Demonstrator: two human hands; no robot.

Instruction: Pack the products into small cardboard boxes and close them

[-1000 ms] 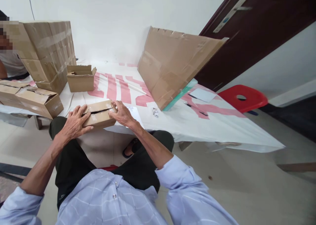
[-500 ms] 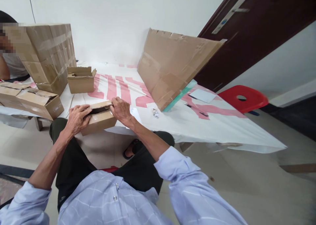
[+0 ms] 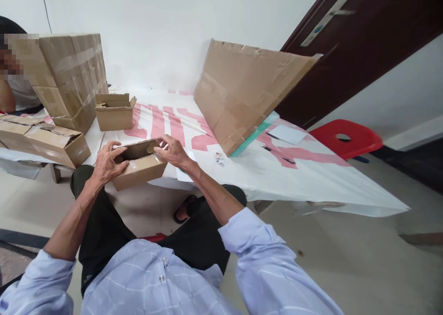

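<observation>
A small brown cardboard box [image 3: 141, 169] rests at the near edge of the low table [image 3: 311, 176], tilted toward me. My left hand [image 3: 108, 160] grips its left end, fingers curled over the top edge. My right hand [image 3: 172, 151] pinches the far top flap, which stands raised, so the dark inside shows. A strip of clear tape shines on the box's near top edge.
A second small open box [image 3: 115, 110] sits further back. Big taped cartons [image 3: 71, 73] and a long flat carton [image 3: 44, 142] stand at the left, beside another person [image 3: 12, 82]. A large cardboard sheet [image 3: 244, 86] leans on the wall. A red stool [image 3: 346, 137] stands right.
The box's top flaps were pressed shut a second ago; now the far flap is lifted and the box is open. Both hands shifted slightly along the top edges.
</observation>
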